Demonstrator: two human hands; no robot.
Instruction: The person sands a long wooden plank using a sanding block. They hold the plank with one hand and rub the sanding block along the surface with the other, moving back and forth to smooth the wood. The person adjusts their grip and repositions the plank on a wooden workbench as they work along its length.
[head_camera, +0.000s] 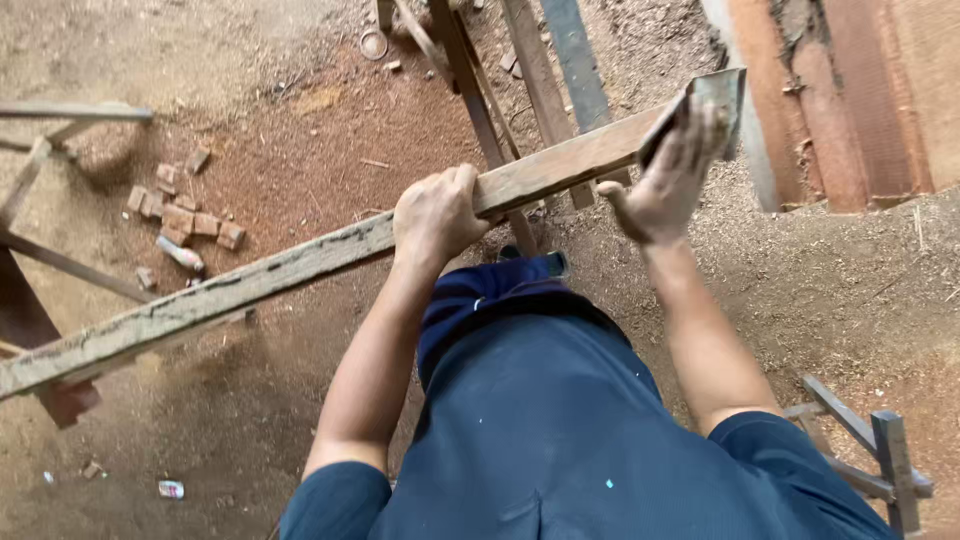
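Note:
A long weathered wooden plank (250, 285) runs from the lower left up to the upper right, held above a sawdust floor. My left hand (437, 213) grips it near the middle, fingers curled over its top edge. My right hand (672, 170) is wrapped around the plank's right end, with the end piece (722, 92) showing grey above the fingers. My dark blue shirt and trousers fill the bottom centre.
Small wood offcuts (185, 212) lie on the reddish floor at left. Wooden slats (520, 60) lean at top centre, wide boards (850, 100) at top right. A wooden frame (870, 450) stands at lower right, another frame (40, 150) at left.

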